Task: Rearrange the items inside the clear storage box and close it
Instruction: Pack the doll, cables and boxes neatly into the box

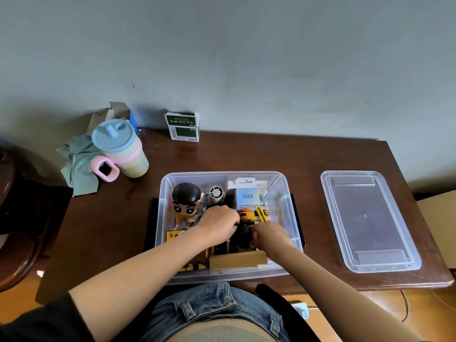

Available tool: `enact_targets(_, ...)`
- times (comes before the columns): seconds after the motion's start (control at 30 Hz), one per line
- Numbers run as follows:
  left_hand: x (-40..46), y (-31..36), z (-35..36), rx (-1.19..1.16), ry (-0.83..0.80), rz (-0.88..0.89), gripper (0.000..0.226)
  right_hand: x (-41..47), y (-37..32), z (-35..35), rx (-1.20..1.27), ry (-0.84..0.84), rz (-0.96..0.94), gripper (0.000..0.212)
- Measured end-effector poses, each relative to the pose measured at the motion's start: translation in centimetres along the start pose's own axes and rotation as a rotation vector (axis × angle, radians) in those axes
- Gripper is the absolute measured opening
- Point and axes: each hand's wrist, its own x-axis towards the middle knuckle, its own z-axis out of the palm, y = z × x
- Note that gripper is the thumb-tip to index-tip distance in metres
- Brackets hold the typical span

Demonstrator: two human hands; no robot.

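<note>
The clear storage box (291, 193) stands open at the table's near edge, packed with several items: a black-haired figurine (185, 201), a white round fan (216, 193), a white "Q88" carton (247, 196), an orange-and-black object (246, 215) and a wooden block (238, 259). Both hands are inside the box. My left hand (218, 224) curls its fingers around a black item (240, 236) in the middle. My right hand (270, 235) grips the same dark item from the right; its fingertips are hidden. The clear lid (369, 220) lies flat on the table to the right.
A pastel cup with a blue lid (122, 149) and pink handle stands at the back left beside a green cloth (77, 166). A green-and-white carton (182, 127) stands against the wall. A brown wooden chair (17, 218) is at the left; a power strip (302, 309) lies on the floor.
</note>
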Motion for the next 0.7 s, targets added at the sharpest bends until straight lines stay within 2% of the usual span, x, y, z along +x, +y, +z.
enact_targets(0.1, -1.4, -1.3, -1.3, -0.12, 0.082, 0.01, 0.027, 0.0, -0.1, -0.2, 0.018, 0.002, 0.008, 0.019)
enact_targets(0.2, -2.9, -2.7, -2.5, -0.191, 0.153, -0.013, 0.026, -0.3, 0.1, -0.8, 0.043, 0.073, -0.004, 0.022)
enact_targets(0.37, -5.5, -5.0, -3.7, -0.29, 0.257, -0.1, 0.021, -0.9, 0.0, -2.2, 0.253, 0.18, -0.11, 0.019)
enact_targets(0.47, -6.7, -5.6, -3.7, -0.299, 0.243, -0.121, 0.02, -0.9, -1.3, -2.5, 0.349, 0.137, -0.16, 0.02)
enact_targets(0.6, -7.7, -5.7, -3.1, -0.279, 0.229, -0.133, 0.019, -0.1, -3.6, -2.4, 0.521, -0.01, -0.118, 0.024)
enact_targets(0.7, -7.8, -5.7, -2.9, -0.276, 0.233, -0.136, 0.02, 0.9, -5.9, -2.2, 0.479, -0.119, -0.088, 0.026)
